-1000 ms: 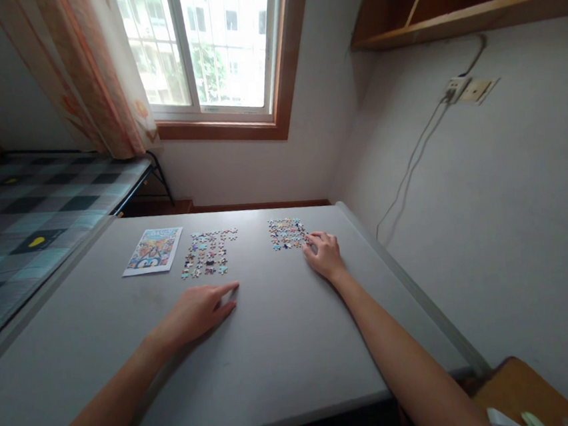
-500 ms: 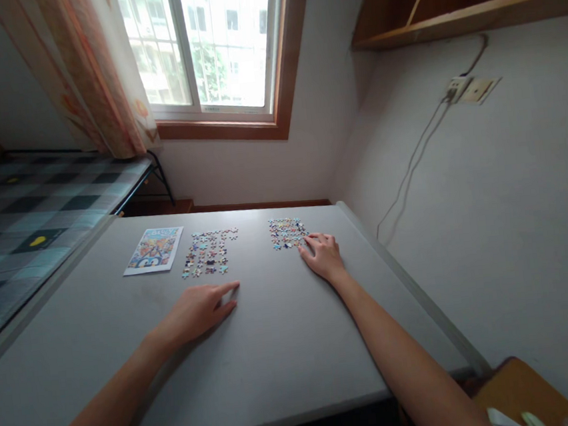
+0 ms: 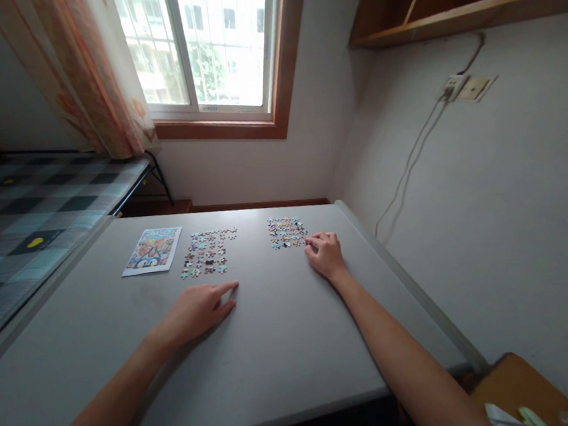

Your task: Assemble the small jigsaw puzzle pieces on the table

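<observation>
My right hand [image 3: 325, 254] is at the near right corner of a block of jigsaw puzzle pieces [image 3: 286, 231]. Its thumb and index finger are pinched together on a puzzle piece, which the fingertips mostly hide. My left hand [image 3: 204, 310] lies on the grey table with its index finger stretched out and the thumb apart, holding nothing. Just beyond it, a second group of loose pieces [image 3: 201, 254] is laid out in rows, with a short arm of pieces at the far right. To the left of that group lies a printed picture sheet [image 3: 152, 251] with a colourful cartoon design.
The grey table [image 3: 277, 354] meets the white wall on its right. A bed with a checked cover [image 3: 60, 187] stands to the left. Beyond the table is a window [image 3: 227, 44] with an orange curtain [image 3: 84, 71]. A wooden stool or chair [image 3: 521, 384] is at the lower right.
My right thumb has closed in towards the index finger at the corner of the right block of pieces. The left hand has stayed in place. The view has shifted very slightly.
</observation>
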Tool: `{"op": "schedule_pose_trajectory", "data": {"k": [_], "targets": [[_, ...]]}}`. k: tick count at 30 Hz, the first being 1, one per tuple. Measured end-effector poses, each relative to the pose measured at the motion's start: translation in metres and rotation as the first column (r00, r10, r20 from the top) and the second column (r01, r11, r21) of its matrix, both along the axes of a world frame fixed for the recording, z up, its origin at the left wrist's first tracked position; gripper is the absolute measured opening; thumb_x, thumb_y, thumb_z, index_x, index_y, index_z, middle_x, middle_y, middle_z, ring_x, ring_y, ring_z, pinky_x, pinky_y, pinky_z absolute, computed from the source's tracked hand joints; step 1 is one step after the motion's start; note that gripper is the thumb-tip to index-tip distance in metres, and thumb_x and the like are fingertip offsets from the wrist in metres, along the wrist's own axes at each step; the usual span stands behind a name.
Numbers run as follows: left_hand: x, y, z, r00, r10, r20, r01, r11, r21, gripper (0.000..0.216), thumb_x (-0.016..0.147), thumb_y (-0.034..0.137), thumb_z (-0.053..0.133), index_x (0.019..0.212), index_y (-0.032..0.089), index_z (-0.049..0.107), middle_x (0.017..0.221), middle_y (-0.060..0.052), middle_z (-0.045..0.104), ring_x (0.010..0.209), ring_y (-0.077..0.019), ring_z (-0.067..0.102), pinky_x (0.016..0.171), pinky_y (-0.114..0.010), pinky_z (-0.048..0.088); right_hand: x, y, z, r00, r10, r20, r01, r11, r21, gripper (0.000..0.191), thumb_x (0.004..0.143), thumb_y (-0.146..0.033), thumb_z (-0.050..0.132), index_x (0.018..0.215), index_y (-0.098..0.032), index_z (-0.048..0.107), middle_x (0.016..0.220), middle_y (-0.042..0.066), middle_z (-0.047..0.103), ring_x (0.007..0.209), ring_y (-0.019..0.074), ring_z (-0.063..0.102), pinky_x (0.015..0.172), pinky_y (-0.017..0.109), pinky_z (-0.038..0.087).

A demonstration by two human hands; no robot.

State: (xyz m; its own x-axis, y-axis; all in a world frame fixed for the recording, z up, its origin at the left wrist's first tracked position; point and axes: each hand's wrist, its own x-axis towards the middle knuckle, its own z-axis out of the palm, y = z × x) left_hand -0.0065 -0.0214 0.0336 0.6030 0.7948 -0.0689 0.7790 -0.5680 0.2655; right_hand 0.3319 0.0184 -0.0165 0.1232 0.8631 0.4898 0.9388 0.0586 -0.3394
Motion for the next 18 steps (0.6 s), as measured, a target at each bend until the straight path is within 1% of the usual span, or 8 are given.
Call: {"op": "schedule_pose_trajectory", "data": {"k": [5,10,14,18], "targets": [[-0.0002,0.0001,-0.0006,1.000,0.001,-0.007,-0.001,1.000,0.007,0.045,0.088,0.045,0.039,0.128,0.029,0.053,0.073,-0.002,0.066,0.062,-0.0146,0.057,0.058,-0.023,0.035,-0.0011,-0.0005,0.0008,1.000,0.006,0.012,-0.006,1.000,-0.010,0.025,0.079,-0.026,0.051,0.089,-0.022,0.074,0.096,0.006,0.065,0.097,0.0251,0.043,0.088,0.038,0.039],[-0.0010,0.0009,-0.0025,1.000,-0.012,0.002,0.012,1.000,0.014,0.045,0.088,0.045,0.039,0.128,0.029,0.053,0.070,-0.001,0.065,0.062,-0.0148,0.056,0.059,-0.024,0.035,-0.0012,-0.0009,0.0006,1.000,0.005,0.013,-0.005,1.000,-0.020,0.025,0.079,-0.026,0.051,0.090,-0.022,0.073,0.097,0.005,0.065,0.097,0.0246,0.043,0.088,0.037,0.038],[-0.0004,0.0012,-0.0033,1.000,0.005,0.013,-0.005,1.000,0.004,0.045,0.087,0.045,0.041,0.128,0.028,0.053,0.069,-0.001,0.064,0.062,-0.0149,0.056,0.060,-0.024,0.037,-0.0009,-0.0010,0.0007,1.000,0.009,0.015,-0.009,1.000,-0.019,0.025,0.079,-0.026,0.052,0.091,-0.022,0.073,0.098,0.006,0.065,0.097,0.0246,0.043,0.088,0.037,0.038],[0.0004,0.0003,-0.0017,1.000,0.011,0.018,-0.011,1.000,-0.008,0.046,0.087,0.045,0.040,0.127,0.027,0.054,0.069,-0.002,0.064,0.062,-0.0152,0.057,0.060,-0.024,0.038,-0.0010,-0.0009,0.0008,1.000,0.002,0.007,-0.002,1.000,0.007,0.027,0.080,-0.026,0.051,0.097,-0.021,0.072,0.097,0.007,0.064,0.096,0.0245,0.044,0.088,0.037,0.038]]}}
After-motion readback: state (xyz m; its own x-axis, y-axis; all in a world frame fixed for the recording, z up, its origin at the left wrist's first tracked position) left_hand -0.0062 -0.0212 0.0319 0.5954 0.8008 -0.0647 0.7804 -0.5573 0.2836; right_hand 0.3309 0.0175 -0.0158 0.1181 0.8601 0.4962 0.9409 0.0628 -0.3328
